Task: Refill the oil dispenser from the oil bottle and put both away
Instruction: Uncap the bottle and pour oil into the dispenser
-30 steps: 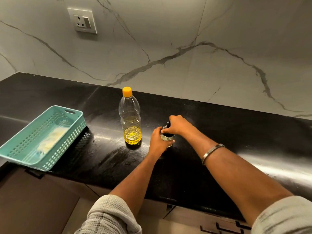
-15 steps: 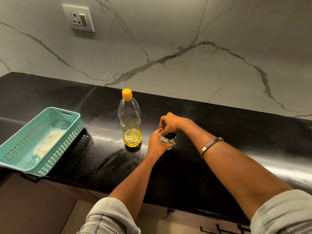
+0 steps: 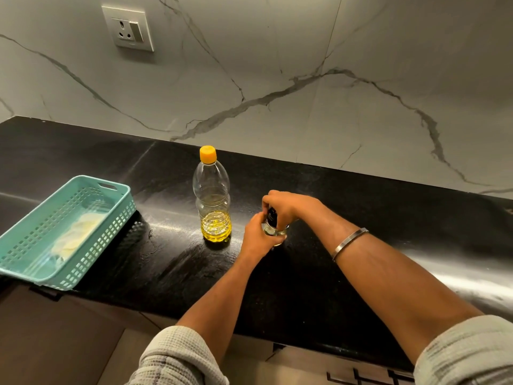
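Both hands on the dispenser (image 3: 274, 232), standing on the tabletop (image 3: 361, 212): left hand (image 3: 256, 236) grips its glass body, right hand (image 3: 286, 207) its dark top. Capped bottle (image 3: 212, 201) just beside; pouring and storing apparently remain.

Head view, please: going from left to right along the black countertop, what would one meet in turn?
Teal basket → oil bottle with orange cap → left hand gripping the oil dispenser, right hand on its top → metal bangle on the right wrist.
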Demonstrator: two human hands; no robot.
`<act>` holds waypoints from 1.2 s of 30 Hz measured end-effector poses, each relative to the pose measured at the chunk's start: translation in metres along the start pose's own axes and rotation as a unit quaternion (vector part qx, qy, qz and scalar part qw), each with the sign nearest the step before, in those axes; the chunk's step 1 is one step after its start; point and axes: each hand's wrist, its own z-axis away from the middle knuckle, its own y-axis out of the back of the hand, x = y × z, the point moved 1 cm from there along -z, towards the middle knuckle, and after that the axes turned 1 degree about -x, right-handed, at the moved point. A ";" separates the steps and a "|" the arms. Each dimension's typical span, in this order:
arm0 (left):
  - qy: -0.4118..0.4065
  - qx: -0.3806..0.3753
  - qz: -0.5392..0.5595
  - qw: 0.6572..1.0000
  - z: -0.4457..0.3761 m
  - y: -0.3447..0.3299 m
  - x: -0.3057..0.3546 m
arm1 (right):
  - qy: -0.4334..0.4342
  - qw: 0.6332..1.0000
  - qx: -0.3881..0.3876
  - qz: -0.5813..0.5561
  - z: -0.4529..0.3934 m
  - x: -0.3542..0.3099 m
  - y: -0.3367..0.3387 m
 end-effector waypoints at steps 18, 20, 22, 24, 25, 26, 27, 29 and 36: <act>-0.028 0.007 0.013 1.000 0.002 -0.005 -0.006 | -0.126 0.982 0.091 -0.106 0.032 0.078 -0.046; -0.025 0.008 0.008 1.000 0.003 -0.006 -0.006 | -0.137 0.982 0.068 -0.110 0.035 0.083 -0.070; -0.021 0.009 0.005 1.000 0.004 -0.006 -0.006 | -0.146 0.981 0.051 -0.120 0.037 0.086 -0.089; -0.017 0.012 0.000 1.000 0.005 -0.006 -0.006 | -0.149 0.979 0.047 -0.128 0.037 0.085 -0.102; -0.015 0.013 -0.003 1.000 0.006 -0.006 -0.006 | -0.150 0.979 0.050 -0.132 0.037 0.085 -0.107; -0.012 0.014 -0.007 1.000 0.007 -0.005 -0.007 | -0.151 0.978 0.054 -0.135 0.038 0.085 -0.111; -0.010 0.016 -0.010 1.000 0.008 -0.005 -0.008 | -0.152 0.977 0.058 -0.138 0.038 0.085 -0.113; -0.004 0.019 -0.015 1.000 0.010 -0.002 -0.010 | -0.154 0.976 0.051 -0.142 0.039 0.085 -0.112; -0.001 0.037 -0.023 0.999 0.025 0.019 -0.017 | -0.086 0.988 0.008 -0.125 0.041 0.074 -0.047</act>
